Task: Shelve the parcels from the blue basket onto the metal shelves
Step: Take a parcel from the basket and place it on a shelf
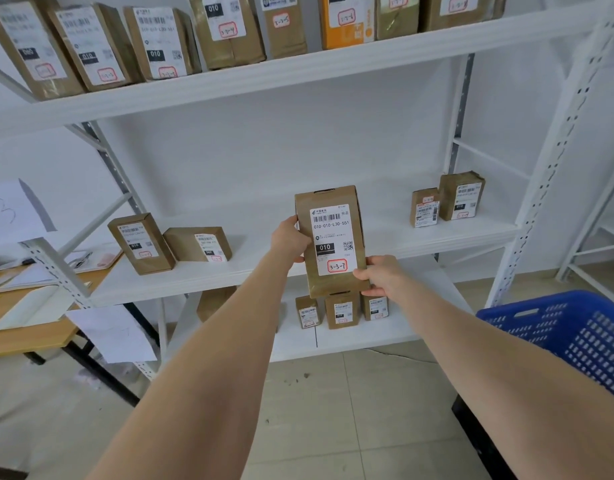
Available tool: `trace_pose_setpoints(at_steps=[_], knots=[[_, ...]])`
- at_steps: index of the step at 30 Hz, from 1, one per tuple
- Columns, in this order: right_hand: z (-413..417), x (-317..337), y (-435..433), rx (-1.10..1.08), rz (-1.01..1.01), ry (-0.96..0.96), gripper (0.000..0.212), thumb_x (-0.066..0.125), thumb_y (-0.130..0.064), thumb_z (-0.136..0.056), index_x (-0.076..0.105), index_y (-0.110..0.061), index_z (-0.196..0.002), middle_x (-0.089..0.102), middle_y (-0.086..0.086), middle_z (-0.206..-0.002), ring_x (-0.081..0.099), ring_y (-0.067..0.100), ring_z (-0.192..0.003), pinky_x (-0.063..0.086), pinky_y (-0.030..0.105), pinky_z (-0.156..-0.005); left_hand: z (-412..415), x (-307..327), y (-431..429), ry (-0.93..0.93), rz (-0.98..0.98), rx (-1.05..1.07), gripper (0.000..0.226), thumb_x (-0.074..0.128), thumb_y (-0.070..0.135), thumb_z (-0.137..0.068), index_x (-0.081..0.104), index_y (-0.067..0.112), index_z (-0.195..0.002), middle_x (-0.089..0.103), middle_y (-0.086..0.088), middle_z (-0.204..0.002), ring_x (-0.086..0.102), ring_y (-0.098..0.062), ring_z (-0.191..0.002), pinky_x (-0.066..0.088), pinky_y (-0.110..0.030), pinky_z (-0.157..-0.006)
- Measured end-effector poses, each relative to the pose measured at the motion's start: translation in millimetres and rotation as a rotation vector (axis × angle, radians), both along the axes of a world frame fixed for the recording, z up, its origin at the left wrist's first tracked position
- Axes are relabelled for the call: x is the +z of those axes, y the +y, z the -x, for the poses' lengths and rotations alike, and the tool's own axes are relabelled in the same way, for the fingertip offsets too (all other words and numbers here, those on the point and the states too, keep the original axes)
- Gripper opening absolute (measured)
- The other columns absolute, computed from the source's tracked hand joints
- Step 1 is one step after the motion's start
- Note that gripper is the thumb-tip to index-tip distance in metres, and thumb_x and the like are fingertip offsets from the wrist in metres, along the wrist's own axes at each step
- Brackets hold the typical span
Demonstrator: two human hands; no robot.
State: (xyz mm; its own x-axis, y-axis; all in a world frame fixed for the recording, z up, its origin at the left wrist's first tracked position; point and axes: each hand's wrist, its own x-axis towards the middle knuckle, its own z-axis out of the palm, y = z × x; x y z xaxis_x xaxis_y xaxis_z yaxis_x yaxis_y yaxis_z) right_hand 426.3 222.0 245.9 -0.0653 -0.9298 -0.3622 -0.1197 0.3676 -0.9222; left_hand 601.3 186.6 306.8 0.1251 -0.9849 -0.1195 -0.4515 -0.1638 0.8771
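You hold the parcel [328, 237] upright in front of the middle shelf [264, 268]. Your left hand [288, 239] grips its left edge, and your right hand [381, 273] pinches its lower right corner. The label reads "010-010-L30-551", "010" and handwritten "3-3-7". The blue basket [575, 327] stands at right.

Blue basket [568, 336] — half off-frame
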Motion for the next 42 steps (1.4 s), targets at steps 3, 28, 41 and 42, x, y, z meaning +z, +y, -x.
trace_pose_setpoints(at_steps=[3, 28, 41, 42], knots=[[13, 2, -6, -0.03, 0.014, 0.017, 0.046, 0.067, -0.001, -0.087, 0.055, -0.006, -0.131, 0.06, 0.011, -0.129, 0.06, 0.026, -0.114, 0.058, 0.035, -0.076, 15, -1, -12, 0.007, 0.015, -0.012, 0.065, 0.047, -0.005, -0.088, 0.036, 0.024, -0.146, 0.065, -0.01, -0.112, 0.063, -0.03, -0.105, 0.057, -0.045, -0.081], [58, -50, -231, -0.046, 0.124, 0.442, 0.042, 0.069, -0.018, -0.088, 0.061, -0.012, -0.129, 0.065, 0.007, -0.124, 0.063, 0.025, -0.108, 0.052, 0.034, -0.093, 68, -48, -242, -0.035, -0.004, -0.104, 0.055, 0.065, 0.01, -0.088, 0.044, 0.014, -0.139, 0.06, -0.004, -0.109, 0.061, -0.025, -0.099, 0.055, -0.043, -0.085], [77, -87, -284, -0.12, 0.123, 0.533, 0.028, 0.064, -0.01, -0.089, 0.067, -0.014, -0.117, 0.069, 0.007, -0.118, 0.064, 0.026, -0.105, 0.052, 0.03, -0.085, 93, -88, -281, 0.081, -0.018, -0.065, 0.053, 0.066, 0.007, -0.086, 0.044, 0.019, -0.134, 0.063, -0.009, -0.116, 0.063, -0.026, -0.1, 0.056, -0.044, -0.085], [78, -90, -286, -0.118, 0.123, 0.53, 0.027, 0.063, -0.01, -0.089, 0.068, -0.014, -0.115, 0.069, 0.008, -0.117, 0.064, 0.026, -0.105, 0.052, 0.029, -0.084, 94, -92, -282, 0.083, -0.021, -0.061, 0.053, 0.066, 0.006, -0.086, 0.044, 0.019, -0.133, 0.063, -0.01, -0.116, 0.063, -0.026, -0.1, 0.055, -0.045, -0.086]])
